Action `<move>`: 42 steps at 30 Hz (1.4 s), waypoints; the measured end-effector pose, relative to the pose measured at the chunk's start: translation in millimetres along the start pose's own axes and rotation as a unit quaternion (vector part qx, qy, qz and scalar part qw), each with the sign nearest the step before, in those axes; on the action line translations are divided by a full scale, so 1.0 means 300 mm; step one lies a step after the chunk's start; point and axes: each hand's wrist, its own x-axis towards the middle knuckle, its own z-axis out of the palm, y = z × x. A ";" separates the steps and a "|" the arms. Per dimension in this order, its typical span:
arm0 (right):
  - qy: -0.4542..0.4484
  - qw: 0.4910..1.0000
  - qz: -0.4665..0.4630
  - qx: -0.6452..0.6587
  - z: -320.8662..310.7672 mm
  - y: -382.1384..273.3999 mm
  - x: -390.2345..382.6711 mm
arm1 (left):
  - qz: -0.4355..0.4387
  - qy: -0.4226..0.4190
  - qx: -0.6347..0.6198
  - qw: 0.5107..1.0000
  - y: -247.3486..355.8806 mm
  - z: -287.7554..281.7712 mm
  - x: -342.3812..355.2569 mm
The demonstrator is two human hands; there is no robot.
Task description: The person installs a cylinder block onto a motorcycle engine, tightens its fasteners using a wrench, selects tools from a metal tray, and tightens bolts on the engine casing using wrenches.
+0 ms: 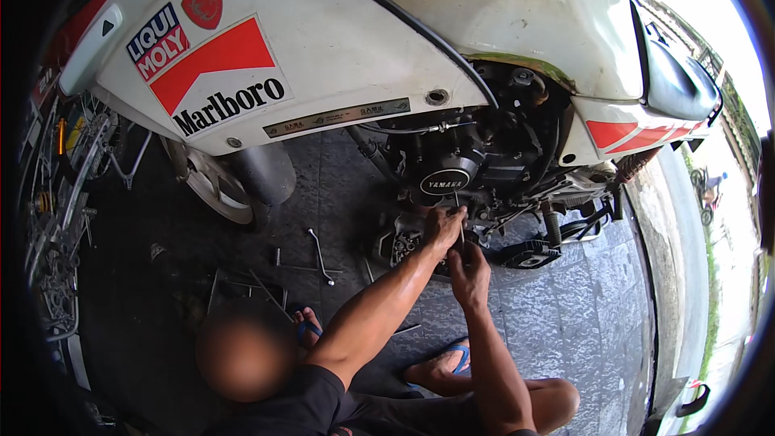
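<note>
In front of the dark engine (492, 163) of a white and red motorcycle, both my hands are close together. My left hand (444, 228) is closed, its fingertips at a thin metal rod-like tool (462, 232) just below the round engine cover (445, 182). Below and to the right, my right hand (471, 274) wraps round the tool's lower end. Its handle is hidden in my fingers, so the kind of tool cannot be made out. Under my hands lies a dark tray-like part (401, 247) with small metal shapes in it, partly covered by my left forearm.
On the grey tiled floor lie a long wrench (320, 257) and a T-shaped tool (303, 267). The motorcycle's front wheel (214, 192) is at the left, with a bicycle (69, 218) beyond. A footrest (529, 254) sits right of my hands. My sandaled feet are near.
</note>
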 end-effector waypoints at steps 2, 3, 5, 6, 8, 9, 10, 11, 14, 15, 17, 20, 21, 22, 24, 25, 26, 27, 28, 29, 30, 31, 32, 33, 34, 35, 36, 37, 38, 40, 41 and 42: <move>-0.096 0.984 -0.013 -0.150 -0.143 0.051 0.063 | -0.147 0.008 -0.118 0.982 0.074 0.182 -0.030; -0.096 0.976 -0.020 -0.193 -0.164 0.057 0.084 | -0.172 -0.004 -0.129 0.977 0.117 0.197 -0.048; -0.095 0.953 -0.064 -0.280 -0.167 0.022 0.109 | -0.165 -0.004 -0.127 0.978 0.130 0.199 -0.043; -0.101 0.953 -0.071 -0.277 -0.164 0.009 0.115 | -0.158 -0.002 -0.119 0.980 0.135 0.186 -0.040; -0.180 0.922 -0.165 -0.300 -0.184 0.008 0.130 | -0.147 0.015 -0.082 0.986 0.106 0.155 -0.036; -0.238 0.937 -0.105 -0.232 -0.197 -0.010 0.136 | -0.140 -0.003 -0.095 0.986 0.100 0.139 -0.043; -0.245 0.935 -0.108 -0.231 -0.205 -0.030 0.154 | -0.134 -0.022 -0.108 0.985 0.094 0.124 -0.044; -0.290 0.945 0.008 -0.150 -0.228 -0.053 0.178 | -0.124 -0.023 -0.112 0.986 0.101 0.129 -0.048; -0.295 0.931 0.034 -0.212 -0.231 -0.058 0.201 | -0.177 -0.035 -0.109 0.977 0.152 0.143 -0.062; -0.233 0.923 0.009 -0.308 -0.211 -0.060 0.179 | -0.180 -0.036 -0.113 0.976 0.146 0.157 -0.064; -0.180 0.914 -0.068 -0.357 -0.164 -0.074 0.175 | -0.077 0.050 -0.057 0.994 0.126 0.162 -0.053; -0.323 0.877 0.321 0.152 -0.204 -0.085 0.233 | -0.094 0.048 -0.059 0.993 0.093 0.133 -0.017; -0.318 0.872 0.320 0.191 -0.225 -0.076 0.242 | -0.125 0.046 -0.137 0.982 0.122 0.144 -0.029; -0.308 0.874 0.322 0.190 -0.240 -0.069 0.255 | -0.129 0.036 -0.138 0.981 0.151 0.150 -0.041; -0.384 0.891 0.239 0.035 -0.265 -0.061 0.275 | -0.152 0.012 -0.223 0.963 0.212 0.149 -0.061; -0.367 0.927 0.074 -0.030 -0.267 0.012 0.268 | -0.189 0.012 -0.210 0.959 0.245 0.167 -0.069; -0.363 0.928 0.076 -0.025 -0.249 0.008 0.258 | -0.191 0.010 -0.205 0.960 0.227 0.147 -0.069; -0.355 0.918 -0.008 -0.176 -0.230 0.004 0.254 | -0.184 0.008 -0.169 0.968 0.209 0.130 -0.065; -0.334 0.881 -0.090 -0.321 -0.210 -0.001 0.250 | -0.178 0.005 -0.133 0.975 0.193 0.120 -0.060; -0.328 0.885 -0.035 -0.329 -0.183 0.023 0.248 | -0.152 0.021 -0.124 0.980 0.175 0.123 -0.050; -0.321 0.890 -0.030 -0.323 -0.181 0.041 0.260 | -0.152 0.014 -0.115 0.981 0.158 0.121 -0.040; -0.384 0.909 0.092 -0.131 -0.182 0.059 0.278 | -0.145 0.020 -0.123 0.982 0.143 0.112 -0.029; -0.432 0.875 0.206 0.076 -0.170 0.075 0.289 | -0.139 0.034 -0.127 0.981 0.132 0.085 -0.026; -0.445 0.873 0.136 0.145 -0.213 0.091 0.305 | -0.163 0.026 -0.167 0.972 0.187 0.117 -0.043; -0.428 0.880 0.142 0.151 -0.239 0.113 0.323 | -0.170 0.010 -0.157 0.973 0.213 0.148 -0.044; -0.462 0.876 0.091 0.105 -0.234 0.125 0.332 | -0.177 0.015 -0.174 0.969 0.236 0.143 -0.053; -0.490 0.869 0.039 0.055 -0.232 0.131 0.351 | -0.183 0.018 -0.191 0.964 0.235 0.145 -0.053; -0.490 0.871 0.009 0.022 -0.221 0.136 0.365 | -0.187 0.016 -0.224 0.956 0.232 0.148 -0.062; -0.492 0.870 -0.023 -0.008 -0.197 0.136 0.377 | -0.191 0.010 -0.208 0.959 0.221 0.135 -0.059; -0.480 0.876 -0.008 -0.047 -0.192 0.096 0.370 | -0.185 0.033 -0.213 0.959 0.200 0.107 -0.045; -0.447 0.883 -0.130 -0.059 -0.230 0.203 0.391 | -0.175 0.025 -0.182 0.967 0.213 0.186 -0.045; -0.440 0.888 -0.127 -0.050 -0.222 0.200 0.384 | -0.178 0.021 -0.170 0.969 0.202 0.171 -0.035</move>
